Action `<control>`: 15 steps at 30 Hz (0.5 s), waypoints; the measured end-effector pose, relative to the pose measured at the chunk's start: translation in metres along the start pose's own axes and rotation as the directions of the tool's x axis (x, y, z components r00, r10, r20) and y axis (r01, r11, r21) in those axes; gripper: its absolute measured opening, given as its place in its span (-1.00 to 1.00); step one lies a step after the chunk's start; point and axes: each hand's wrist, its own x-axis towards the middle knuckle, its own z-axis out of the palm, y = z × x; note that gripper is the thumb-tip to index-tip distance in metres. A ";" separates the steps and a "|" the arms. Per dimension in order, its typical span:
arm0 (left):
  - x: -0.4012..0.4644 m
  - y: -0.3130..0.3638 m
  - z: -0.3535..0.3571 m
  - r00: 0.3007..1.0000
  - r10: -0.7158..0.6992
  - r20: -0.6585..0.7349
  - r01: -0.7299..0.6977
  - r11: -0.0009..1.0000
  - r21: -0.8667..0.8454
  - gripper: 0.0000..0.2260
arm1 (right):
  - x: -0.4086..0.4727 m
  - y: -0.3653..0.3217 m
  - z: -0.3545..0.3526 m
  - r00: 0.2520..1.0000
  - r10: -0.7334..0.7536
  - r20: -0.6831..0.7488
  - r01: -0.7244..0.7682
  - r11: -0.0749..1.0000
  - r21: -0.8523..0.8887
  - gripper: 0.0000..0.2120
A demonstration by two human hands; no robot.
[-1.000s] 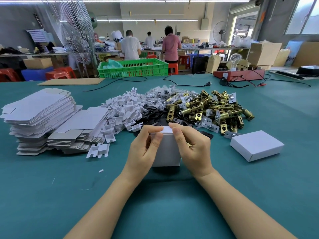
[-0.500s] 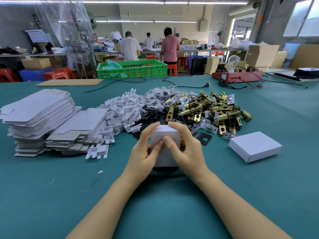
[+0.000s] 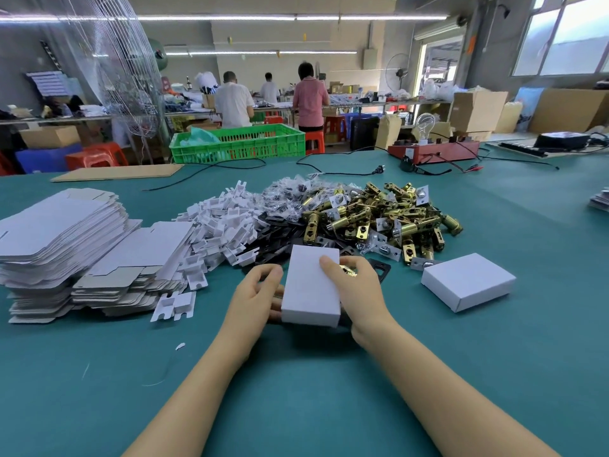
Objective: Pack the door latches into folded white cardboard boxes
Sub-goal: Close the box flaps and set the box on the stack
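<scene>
Both hands gripping closed white box [image 3: 311,285] above teal bench [image 3: 296,390]; left hand [image 3: 255,296] fingers clasping its left side; right hand [image 3: 361,290] thumb pressing on top; brass latches [image 3: 379,219] piling behind.

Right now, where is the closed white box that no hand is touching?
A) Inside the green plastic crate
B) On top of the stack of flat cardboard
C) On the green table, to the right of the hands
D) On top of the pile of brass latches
C: the closed white box lies alone on the green table, to the right of the right hand, apart from the pile of brass latches.
</scene>
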 end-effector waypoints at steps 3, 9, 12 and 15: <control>0.001 0.001 0.001 0.999 -0.037 0.027 0.038 0.999 -0.013 -0.83 | 0.001 -0.019 -0.010 0.996 0.085 0.008 -0.086 0.994 0.070 -0.80; -0.001 -0.002 0.001 0.999 -0.034 0.040 0.031 0.996 0.079 -0.87 | -0.007 -0.087 -0.062 0.999 0.048 0.020 -0.051 0.991 0.123 -0.87; -0.001 -0.002 -0.001 0.998 -0.034 0.044 0.028 0.993 0.113 -0.85 | -0.020 -0.097 -0.107 0.996 0.012 -0.094 -0.006 0.997 0.071 -0.86; 0.000 -0.002 -0.001 0.999 -0.036 0.037 0.030 0.990 0.141 -0.82 | -0.033 -0.084 -0.154 0.961 0.059 -0.269 -0.052 0.998 0.033 -0.81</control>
